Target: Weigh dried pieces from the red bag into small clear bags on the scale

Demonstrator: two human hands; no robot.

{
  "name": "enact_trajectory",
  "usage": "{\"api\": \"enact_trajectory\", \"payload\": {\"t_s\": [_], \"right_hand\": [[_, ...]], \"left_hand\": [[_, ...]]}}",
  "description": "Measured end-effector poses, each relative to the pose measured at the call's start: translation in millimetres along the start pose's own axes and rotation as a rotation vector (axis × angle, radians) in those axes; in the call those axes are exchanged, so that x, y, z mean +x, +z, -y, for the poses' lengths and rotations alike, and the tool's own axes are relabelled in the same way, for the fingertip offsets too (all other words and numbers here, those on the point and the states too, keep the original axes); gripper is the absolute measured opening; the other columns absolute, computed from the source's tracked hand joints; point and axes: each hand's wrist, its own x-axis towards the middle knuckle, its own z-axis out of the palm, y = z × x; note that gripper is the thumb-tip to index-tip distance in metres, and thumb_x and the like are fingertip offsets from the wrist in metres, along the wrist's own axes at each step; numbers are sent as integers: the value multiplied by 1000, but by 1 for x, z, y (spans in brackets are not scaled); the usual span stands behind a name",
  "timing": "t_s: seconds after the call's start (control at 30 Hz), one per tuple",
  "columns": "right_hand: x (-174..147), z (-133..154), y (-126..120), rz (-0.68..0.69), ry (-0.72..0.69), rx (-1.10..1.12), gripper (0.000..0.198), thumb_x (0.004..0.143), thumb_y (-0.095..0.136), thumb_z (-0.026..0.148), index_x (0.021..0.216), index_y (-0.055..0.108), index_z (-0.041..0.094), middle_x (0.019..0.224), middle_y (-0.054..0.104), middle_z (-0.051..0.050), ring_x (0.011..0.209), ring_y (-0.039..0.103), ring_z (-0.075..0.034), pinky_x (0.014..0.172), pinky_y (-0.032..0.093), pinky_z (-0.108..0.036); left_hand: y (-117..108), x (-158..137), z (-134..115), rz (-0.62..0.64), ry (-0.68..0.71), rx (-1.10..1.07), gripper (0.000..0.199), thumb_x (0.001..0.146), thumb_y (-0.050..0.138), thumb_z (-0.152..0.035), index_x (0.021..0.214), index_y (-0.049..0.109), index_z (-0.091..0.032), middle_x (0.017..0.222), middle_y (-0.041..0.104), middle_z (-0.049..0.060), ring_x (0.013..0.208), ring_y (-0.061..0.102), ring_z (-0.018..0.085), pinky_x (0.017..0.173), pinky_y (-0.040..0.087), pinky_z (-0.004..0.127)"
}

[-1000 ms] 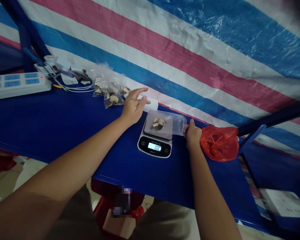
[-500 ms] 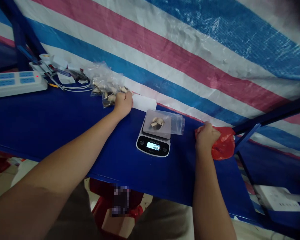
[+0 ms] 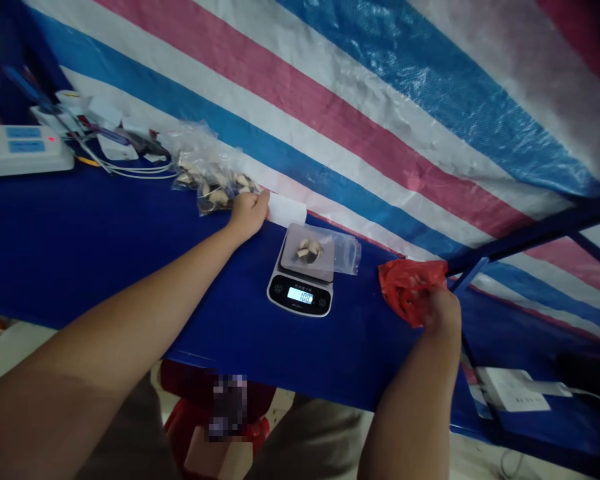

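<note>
My left hand (image 3: 251, 215) rests at the left end of a folded white paper (image 3: 289, 209), its fingers curled closed; whatever they hold is hidden. Touching its far side are clear plastic bags (image 3: 215, 195) of pale, dark-edged pieces like dried mushroom slices. In the middle, a kitchen scale (image 3: 301, 297) reads what looks like 10.8. On its plate lies a clear zip bag (image 3: 347, 255) with a few pale slices (image 3: 309, 251) in it. At the right, my right hand (image 3: 443, 310) is at the opening of a crumpled red plastic bag (image 3: 405, 283); motion blur and the bag conceal its fingers.
A power strip (image 3: 25, 150) and white cables (image 3: 140, 172) lie at the far left of the blue table (image 3: 105, 247). Striped sheeting (image 3: 330, 100) hangs behind. A blue frame bar (image 3: 470, 277) stands beside the red bag, and a white adapter (image 3: 513, 390) sits at lower right.
My right hand has moved from the left side of the red bag to its near right side, and the bag's shape has shifted. My left hand stays beside the paper. The view has turned slightly.
</note>
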Motion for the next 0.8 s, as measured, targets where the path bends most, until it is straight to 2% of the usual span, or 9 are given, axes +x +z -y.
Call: {"api": "enact_trajectory", "payload": {"t_s": [0.13, 0.23, 0.33, 0.43, 0.57, 0.7, 0.8], "right_hand": [[-7, 11, 11, 35, -39, -185, 34, 71, 66, 33, 98, 72, 16, 81, 71, -7, 83, 69, -27, 82, 58, -43], [-11, 21, 22, 84, -96, -433, 36, 72, 71, 40, 94, 76, 12, 86, 73, -16, 94, 68, -37, 94, 51, -53], [-16, 27, 38, 137, -129, -552, 33, 82, 61, 37, 89, 77, 9, 89, 73, -22, 98, 68, -38, 94, 49, -51], [-21, 29, 51, 184, -153, -573, 31, 82, 60, 33, 96, 77, 11, 93, 74, -19, 101, 69, -34, 95, 50, -44], [-28, 34, 62, 228, -178, -563, 44, 84, 62, 36, 118, 72, 10, 110, 74, -19, 107, 68, -33, 98, 50, -43], [-33, 42, 65, 176, -131, -514, 60, 95, 49, 51, 137, 60, 11, 120, 71, -21, 112, 68, -35, 99, 49, -45], [-31, 42, 60, 127, -60, -499, 74, 99, 30, 63, 135, 62, 6, 121, 69, -28, 115, 66, -39, 100, 48, -50]], "left_hand": [[1, 0, -1, 18, 3, 43, 58, 101, 42, -31, 45, 54, -20, 42, 50, 0, 53, 55, 15, 76, 46, 28], [2, 0, -1, 34, 5, 64, 59, 102, 43, -30, 45, 55, -20, 42, 51, 0, 53, 55, 14, 76, 45, 28], [2, -1, -2, 46, 12, 76, 58, 101, 44, -30, 45, 56, -19, 42, 51, 0, 53, 55, 14, 75, 45, 28], [1, -2, -4, 55, 4, 80, 58, 101, 44, -30, 46, 57, -19, 41, 50, 0, 53, 54, 14, 73, 44, 28], [1, -2, -4, 66, 7, 80, 58, 102, 45, -31, 47, 57, -18, 43, 52, 1, 53, 54, 14, 74, 44, 28], [1, -2, -3, 67, 13, 76, 57, 101, 45, -32, 47, 57, -18, 42, 50, 0, 52, 53, 15, 72, 44, 29], [2, -2, -2, 65, 20, 81, 58, 101, 45, -33, 46, 57, -19, 41, 50, 0, 51, 53, 15, 72, 44, 30]]}}
